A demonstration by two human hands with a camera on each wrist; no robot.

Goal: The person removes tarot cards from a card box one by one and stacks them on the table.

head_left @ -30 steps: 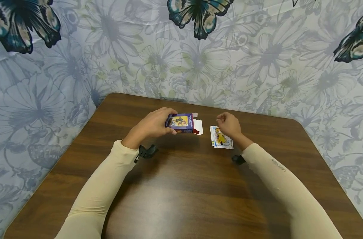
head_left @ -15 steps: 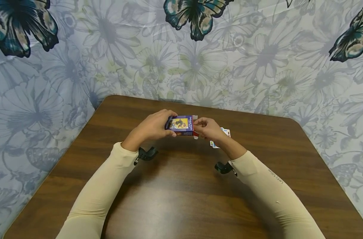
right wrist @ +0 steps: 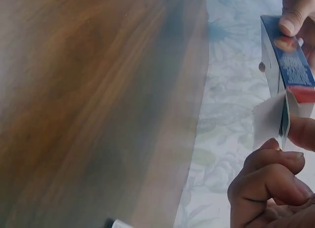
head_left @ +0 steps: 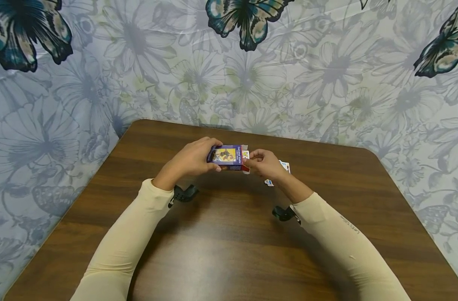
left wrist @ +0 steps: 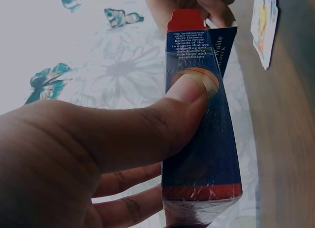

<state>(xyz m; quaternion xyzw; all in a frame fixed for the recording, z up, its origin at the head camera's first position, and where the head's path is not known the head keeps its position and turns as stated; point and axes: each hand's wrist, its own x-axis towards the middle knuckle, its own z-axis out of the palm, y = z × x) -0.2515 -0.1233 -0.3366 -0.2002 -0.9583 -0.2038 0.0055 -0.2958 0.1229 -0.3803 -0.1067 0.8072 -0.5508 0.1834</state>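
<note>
My left hand (head_left: pixel 189 161) grips a blue tarot card box (head_left: pixel 226 156) by its left end, the thumb along the narrow side in the left wrist view. The box's right end is open, with a red tuck (left wrist: pixel 185 19) and a flap (left wrist: pixel 227 48) folded out. A card edge (head_left: pixel 245 154) shows at that opening. My right hand (head_left: pixel 265 164) is right at the opening, thumb and fingers pinching the card; the right wrist view shows its other fingers curled. Partly hidden behind the right hand, a small pile of cards (head_left: pixel 285 166) lies on the table.
Both hands work over a brown wooden table (head_left: pixel 221 234), towards its far edge. Behind it hangs a floral cloth (head_left: pixel 251 83) with butterflies. A dark band with a camera mount sits at the left wrist (head_left: pixel 185 193) and the right wrist (head_left: pixel 284 213).
My right hand has moved left from over the card pile to the box's open end. A card edge has come into sight there. The left hand and box have hardly moved.
</note>
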